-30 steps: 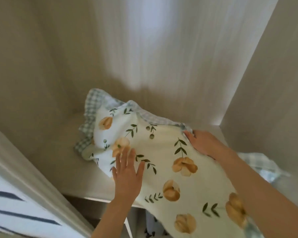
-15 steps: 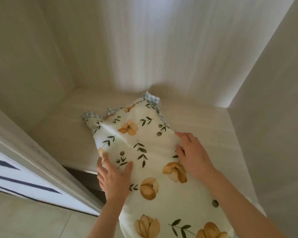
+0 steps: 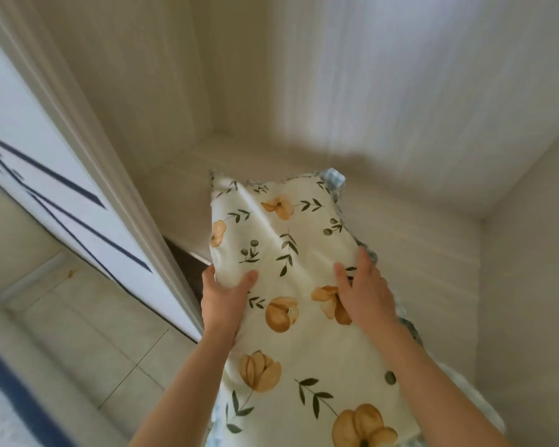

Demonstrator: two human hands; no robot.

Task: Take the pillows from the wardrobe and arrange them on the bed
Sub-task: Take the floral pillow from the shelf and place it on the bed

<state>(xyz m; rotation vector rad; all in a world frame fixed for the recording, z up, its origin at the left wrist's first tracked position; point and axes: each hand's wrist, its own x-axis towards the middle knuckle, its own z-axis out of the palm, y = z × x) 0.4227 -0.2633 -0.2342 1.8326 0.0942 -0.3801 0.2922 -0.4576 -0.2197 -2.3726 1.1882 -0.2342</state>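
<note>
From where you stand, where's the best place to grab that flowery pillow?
Probably its two long sides, one hand each, coming from the near end. The pillow is long and floppy, and the left hand and right hand hold it about there.

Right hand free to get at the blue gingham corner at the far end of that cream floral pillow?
Probably not yet: the right hand grips the cream floral pillow, well short of its gingham corner; nothing blocks the way.

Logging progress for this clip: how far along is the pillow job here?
Early. Done: nothing visible, no bed in view. In hand: the left hand and right hand grip the floral pillow over the wardrobe shelf. Left: carrying it to the bed and arranging it.
</note>
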